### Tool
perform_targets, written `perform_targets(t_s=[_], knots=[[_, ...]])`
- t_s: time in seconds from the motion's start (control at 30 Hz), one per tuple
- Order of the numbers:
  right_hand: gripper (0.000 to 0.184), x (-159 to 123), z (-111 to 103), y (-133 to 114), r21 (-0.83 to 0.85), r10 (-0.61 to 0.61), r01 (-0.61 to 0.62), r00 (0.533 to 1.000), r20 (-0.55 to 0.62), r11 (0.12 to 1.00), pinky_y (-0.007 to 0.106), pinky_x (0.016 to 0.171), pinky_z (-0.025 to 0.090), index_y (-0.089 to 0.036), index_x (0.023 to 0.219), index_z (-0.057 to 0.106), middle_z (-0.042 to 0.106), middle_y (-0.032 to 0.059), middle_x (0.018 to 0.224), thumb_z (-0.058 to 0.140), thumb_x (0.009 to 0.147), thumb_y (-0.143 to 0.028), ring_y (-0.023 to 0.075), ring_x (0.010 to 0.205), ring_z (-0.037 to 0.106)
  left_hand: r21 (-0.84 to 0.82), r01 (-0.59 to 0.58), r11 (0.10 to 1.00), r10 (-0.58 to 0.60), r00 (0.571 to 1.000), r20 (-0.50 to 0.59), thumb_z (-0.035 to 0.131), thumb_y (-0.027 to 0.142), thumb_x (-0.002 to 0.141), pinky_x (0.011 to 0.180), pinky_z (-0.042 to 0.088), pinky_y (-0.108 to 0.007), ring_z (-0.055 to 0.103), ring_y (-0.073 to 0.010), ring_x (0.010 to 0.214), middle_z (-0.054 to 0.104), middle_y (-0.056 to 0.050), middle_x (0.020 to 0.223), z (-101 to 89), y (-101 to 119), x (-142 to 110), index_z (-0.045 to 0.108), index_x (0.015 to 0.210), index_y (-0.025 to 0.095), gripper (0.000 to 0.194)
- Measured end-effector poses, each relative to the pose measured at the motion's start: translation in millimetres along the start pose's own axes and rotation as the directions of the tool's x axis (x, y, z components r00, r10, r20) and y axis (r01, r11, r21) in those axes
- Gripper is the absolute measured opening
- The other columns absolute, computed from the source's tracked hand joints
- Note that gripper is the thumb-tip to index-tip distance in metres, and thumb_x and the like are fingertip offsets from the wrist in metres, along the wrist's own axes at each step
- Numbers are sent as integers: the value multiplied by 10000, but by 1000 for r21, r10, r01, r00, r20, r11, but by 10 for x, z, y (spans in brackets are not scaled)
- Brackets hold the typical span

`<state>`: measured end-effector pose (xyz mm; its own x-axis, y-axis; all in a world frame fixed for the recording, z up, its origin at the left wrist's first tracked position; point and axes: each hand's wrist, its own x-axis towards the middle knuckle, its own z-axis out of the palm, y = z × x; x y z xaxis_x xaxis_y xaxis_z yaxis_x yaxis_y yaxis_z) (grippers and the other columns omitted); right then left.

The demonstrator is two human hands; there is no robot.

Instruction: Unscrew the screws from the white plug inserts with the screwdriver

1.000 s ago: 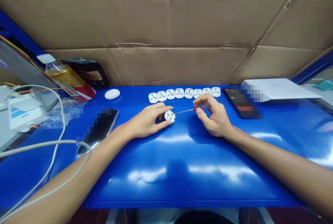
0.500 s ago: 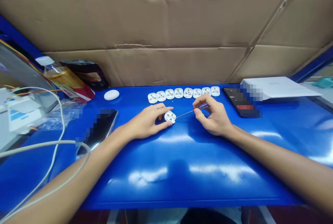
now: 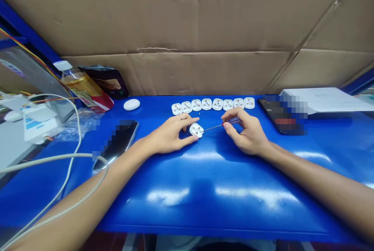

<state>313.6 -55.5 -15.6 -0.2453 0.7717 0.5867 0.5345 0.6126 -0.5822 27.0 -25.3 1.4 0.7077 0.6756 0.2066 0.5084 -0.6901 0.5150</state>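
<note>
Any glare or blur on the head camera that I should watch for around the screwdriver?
Head view, now: white glare on the blue table, in front of the hands; shadow under the right hand; screw details on the held white piece too small to read.

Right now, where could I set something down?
The blue table has room between left arm and right arm, or between right arm and white box. Crowded: the left end, with the bottle, plastic wrap and cable.

Beyond both hands, a row of small white fittings (image 3: 207, 104) is lining a blue bench (image 3: 175, 212), and the right hand (image 3: 247, 131) is holding a screwdriver (image 3: 235, 120), suggesting a workshop or small assembly station.
</note>
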Motion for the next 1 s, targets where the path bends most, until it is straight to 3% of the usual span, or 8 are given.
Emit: perform_targets(t_s=[0.23, 0.43, 0.6, 1.0], knots=[[70, 8, 8, 28, 33, 31, -28, 997, -69, 999, 394, 786, 624, -261, 1046, 647, 755, 52, 989, 648, 976, -257, 231, 853, 724, -9, 24, 1000, -25, 999, -41, 693, 550, 995, 1055, 546, -450, 680, -278, 1152, 693, -121, 1331, -9, 43, -3, 571, 1513, 207, 633], [123, 57, 35, 67, 80, 171, -165, 982, -80, 983, 417, 799, 609, -258, 1094, 644, 733, 75, 1064, 613, 1044, -366, 240, 876, 713, -98, 82, 992, -91, 992, -91, 701, 531, 989, 1151, 517, -490, 631, -316, 1338, 624, -145, 1505, -22, 112, -4, 626, 1308, 208, 460], [142, 72, 38, 71, 39, 160, -159, 987, -26, 986, 408, 801, 599, -259, 1112, 636, 729, 70, 1074, 582, 1068, -382, 237, 895, 713, -65, 48, 997, -48, 999, -10, 588, 577, 1059, 1313, 345, -541, 462, -323, 1546, 540, -113, 1636, -4, 101, -3, 604, 1471, 233, 537], [120, 89, 31, 19, 37, 166, -164, 983, -79, 986, 375, 772, 587, -236, 1078, 648, 744, 64, 1001, 590, 1049, -338, 211, 822, 711, -28, 108, 994, -108, 994, 18, 440, 589, 1116, 1343, 304, -515, 421, -305, 1579, 487, -101, 1687, 24, 80, 13, 519, 1597, 209, 619]])
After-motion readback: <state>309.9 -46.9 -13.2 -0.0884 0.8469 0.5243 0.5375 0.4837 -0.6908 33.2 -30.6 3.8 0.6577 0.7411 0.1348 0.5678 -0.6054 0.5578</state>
